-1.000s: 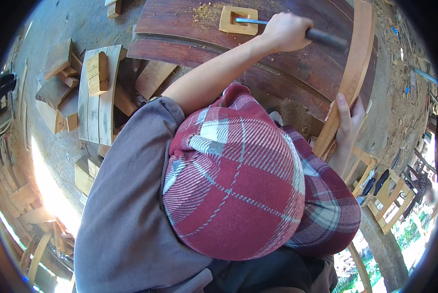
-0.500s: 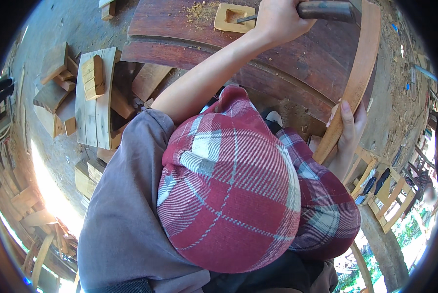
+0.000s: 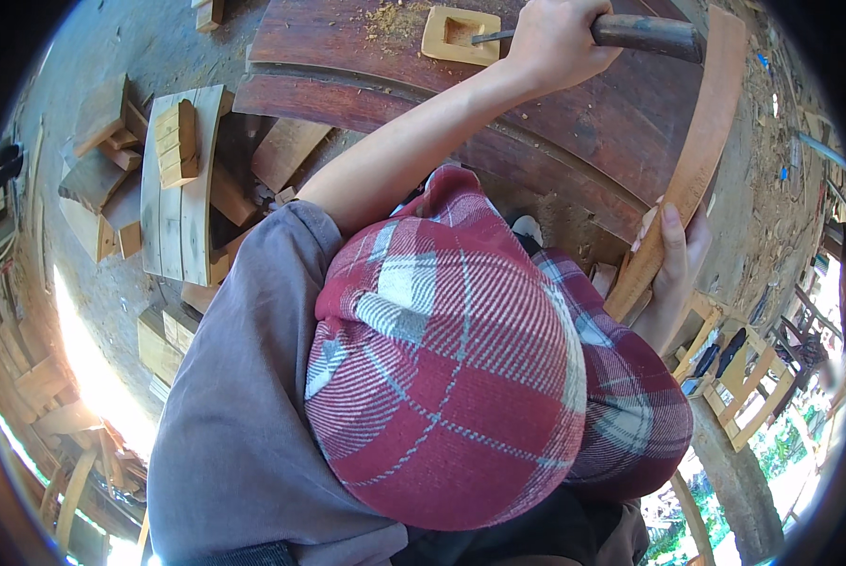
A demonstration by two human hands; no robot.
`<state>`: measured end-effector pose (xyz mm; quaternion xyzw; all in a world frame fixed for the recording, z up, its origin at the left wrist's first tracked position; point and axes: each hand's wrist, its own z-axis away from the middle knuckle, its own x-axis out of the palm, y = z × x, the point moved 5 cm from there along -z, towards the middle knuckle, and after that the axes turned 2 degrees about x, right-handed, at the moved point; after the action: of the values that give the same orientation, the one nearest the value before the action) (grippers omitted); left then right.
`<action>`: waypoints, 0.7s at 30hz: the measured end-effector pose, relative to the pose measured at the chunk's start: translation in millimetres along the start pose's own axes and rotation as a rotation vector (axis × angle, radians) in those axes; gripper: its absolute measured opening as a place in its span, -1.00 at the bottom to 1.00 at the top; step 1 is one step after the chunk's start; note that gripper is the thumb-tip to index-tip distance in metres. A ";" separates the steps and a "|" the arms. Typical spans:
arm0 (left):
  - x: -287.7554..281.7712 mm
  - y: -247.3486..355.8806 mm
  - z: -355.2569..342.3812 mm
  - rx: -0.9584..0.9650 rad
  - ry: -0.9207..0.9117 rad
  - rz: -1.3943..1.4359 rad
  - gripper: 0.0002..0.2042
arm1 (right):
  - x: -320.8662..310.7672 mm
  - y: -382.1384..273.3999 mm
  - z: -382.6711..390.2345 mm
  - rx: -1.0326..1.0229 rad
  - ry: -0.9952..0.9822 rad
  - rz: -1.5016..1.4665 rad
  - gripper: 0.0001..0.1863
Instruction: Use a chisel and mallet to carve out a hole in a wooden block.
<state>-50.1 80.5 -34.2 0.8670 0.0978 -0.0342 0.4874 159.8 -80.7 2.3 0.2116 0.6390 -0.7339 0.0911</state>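
My left hand (image 3: 564, 42) is closed around a chisel, with its dark wooden handle (image 3: 647, 38) pointing right. The chisel's thin metal blade reaches left into the rectangular hollow of a small pale wooden block (image 3: 432, 42) lying on the reddish-brown wooden surface. In my right hand (image 3: 680, 255) is a long, slightly curved flat wooden stick (image 3: 692, 156), gripped near its lower part with the thumb across its face. The stick's upper end stands close beside the handle's butt; I cannot tell whether they touch.
Wood shavings (image 3: 390, 19) lie left of the block on the reddish-brown work surface (image 3: 319, 94). On the floor at left are stacked wood offcuts (image 3: 102, 184) and a pale plank (image 3: 159, 226). A slatted wooden frame (image 3: 748, 377) stands at right. Plaid cloth (image 3: 451, 377) covers my lap.
The block, chisel and stick appear slightly further right, while the offcuts at left appear a little further left. The butt of the chisel handle shows more fully. Both grips are unchanged.
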 end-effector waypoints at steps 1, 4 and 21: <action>1.7 -0.2 -0.1 -0.008 -0.007 0.010 -0.84 | 0.0 -0.6 1.5 0.006 -0.007 0.010 -0.51; 5.5 -1.2 -1.5 -0.033 -0.036 0.009 -0.83 | -5.5 5.5 6.0 0.119 -0.010 -0.002 -0.29; 23.1 -8.8 5.3 -0.021 -0.172 -0.117 -0.87 | 1.1 21.8 1.8 -0.059 0.067 -0.021 -0.63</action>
<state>-29.1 83.6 -47.9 0.8485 0.1063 -0.1358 0.5003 167.2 -85.9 -17.6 0.2264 0.6652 -0.7083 0.0682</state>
